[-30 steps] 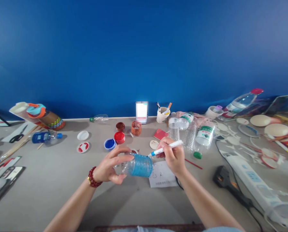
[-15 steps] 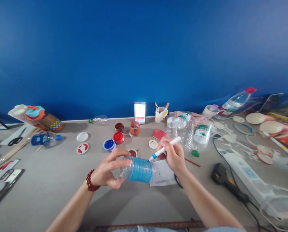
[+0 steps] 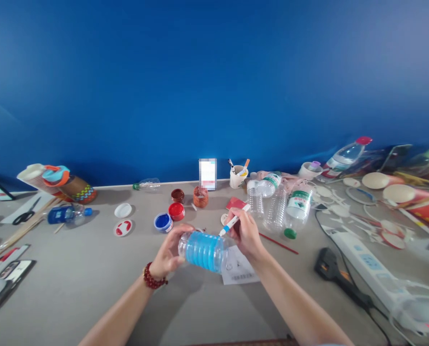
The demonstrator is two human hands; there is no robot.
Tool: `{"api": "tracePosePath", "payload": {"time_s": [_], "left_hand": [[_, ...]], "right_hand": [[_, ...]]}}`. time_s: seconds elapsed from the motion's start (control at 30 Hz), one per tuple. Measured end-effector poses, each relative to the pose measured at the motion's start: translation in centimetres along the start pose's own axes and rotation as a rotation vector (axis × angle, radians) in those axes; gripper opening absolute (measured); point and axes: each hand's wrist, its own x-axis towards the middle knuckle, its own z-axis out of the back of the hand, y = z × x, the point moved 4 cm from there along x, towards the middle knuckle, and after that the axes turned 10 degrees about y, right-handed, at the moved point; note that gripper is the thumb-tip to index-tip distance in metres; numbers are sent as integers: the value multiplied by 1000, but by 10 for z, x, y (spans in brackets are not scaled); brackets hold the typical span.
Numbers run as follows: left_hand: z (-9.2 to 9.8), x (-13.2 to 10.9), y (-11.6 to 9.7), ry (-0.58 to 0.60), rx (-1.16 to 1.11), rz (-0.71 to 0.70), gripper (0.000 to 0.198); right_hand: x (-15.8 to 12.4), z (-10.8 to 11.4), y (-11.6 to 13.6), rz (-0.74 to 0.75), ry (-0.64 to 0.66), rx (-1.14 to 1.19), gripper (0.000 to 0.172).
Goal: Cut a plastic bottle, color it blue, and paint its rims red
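My left hand (image 3: 170,254) wraps around a clear ribbed plastic bottle (image 3: 202,250) whose middle is coloured light blue, holding it on its side above the grey table (image 3: 91,278). My right hand (image 3: 246,234) pinches a white marker with a blue tip (image 3: 233,221); the tip touches the bottle's right end. A red bead bracelet sits on my left wrist. A white paper slip (image 3: 240,272) lies on the table under my right hand.
Paint pots stand behind: blue (image 3: 163,222), red (image 3: 177,211), brown (image 3: 177,195), orange (image 3: 201,196). Empty bottles (image 3: 279,204) lie right of centre, a black tool (image 3: 335,273) and white power strip (image 3: 365,262) farther right. Scissors (image 3: 24,214) and sticks lie at left.
The bottle and both hands have moved closer together and slightly up the frame; my left fingers now close tighter round the bottle, which has tilted. The view has shifted a little.
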Motion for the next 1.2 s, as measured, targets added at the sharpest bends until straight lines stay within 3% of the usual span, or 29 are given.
{"api": "tracePosePath", "payload": {"time_s": [0.17,0.33,0.53,0.73,1.03,1.2], "left_hand": [[-9,-11,22,-80,-171,91,51],[-17,-20,47,-195,-595,276,53],[-27,-19,46,-250,-819,329,48],[-28,-15,39,-285,-915,358,43],[-31,-17,41,-304,-919,344,44],[-32,-16,39,-292,-898,345,49]], "right_hand": [[2,-2,-12,-22,-29,119,32],[-2,-5,-14,-4,-121,193,27],[-14,-11,-9,137,-193,174,30],[-23,-14,-8,326,-193,55,29],[-37,-21,-8,515,-43,-152,22],[-41,-21,1,606,-69,-268,22]]}}
